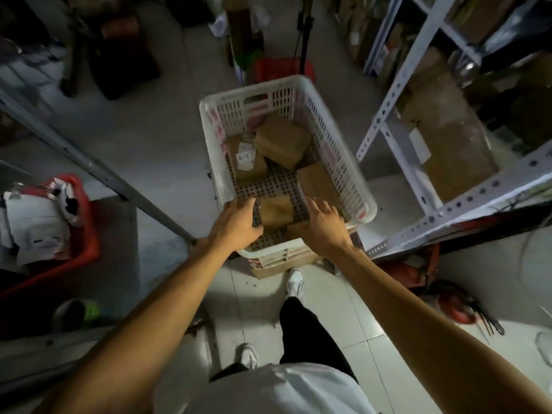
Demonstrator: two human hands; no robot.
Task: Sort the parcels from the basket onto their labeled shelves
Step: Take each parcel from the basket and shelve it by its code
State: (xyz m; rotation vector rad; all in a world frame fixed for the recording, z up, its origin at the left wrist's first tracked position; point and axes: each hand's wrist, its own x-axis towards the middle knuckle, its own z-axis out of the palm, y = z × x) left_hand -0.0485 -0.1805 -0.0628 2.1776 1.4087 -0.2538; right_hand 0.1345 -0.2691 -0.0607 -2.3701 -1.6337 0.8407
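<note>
Now bring both hands in around the small brown parcel at the near end of the basket: your left hand curls beside it (contact unclear), your right hand is spread, empty. Lift squarely, then read its label.

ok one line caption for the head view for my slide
Both hands, left hand and right hand, reach into a white slotted basket toward a small brown parcel, white metal shelving alongside.
</note>
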